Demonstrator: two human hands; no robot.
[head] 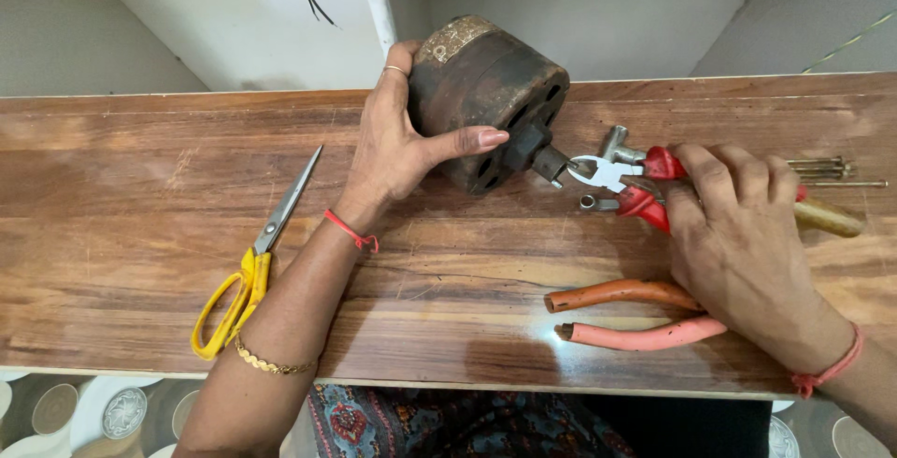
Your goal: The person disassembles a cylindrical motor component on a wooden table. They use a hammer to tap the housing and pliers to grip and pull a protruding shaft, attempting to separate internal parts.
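Note:
My left hand [400, 148] grips a dark, rusty round motor body [486, 93] that stands tilted on the wooden table [140, 234], thumb across its front face. A short shaft [549, 164] sticks out of the motor's face. My right hand [738, 234] holds red-handled pliers [621, 178], whose silver jaws sit right at the shaft tip. Under my right palm lies a second pair of pliers with orange-pink handles [635, 313].
Yellow-handled scissors [250, 266] lie on the table to the left of my forearm. A wooden-handled tool [832, 217] and several long metal bolts [827, 170] lie behind my right hand. A small metal fitting [619, 145] rests by the plier jaws. A white pipe [376, 0] runs up the wall.

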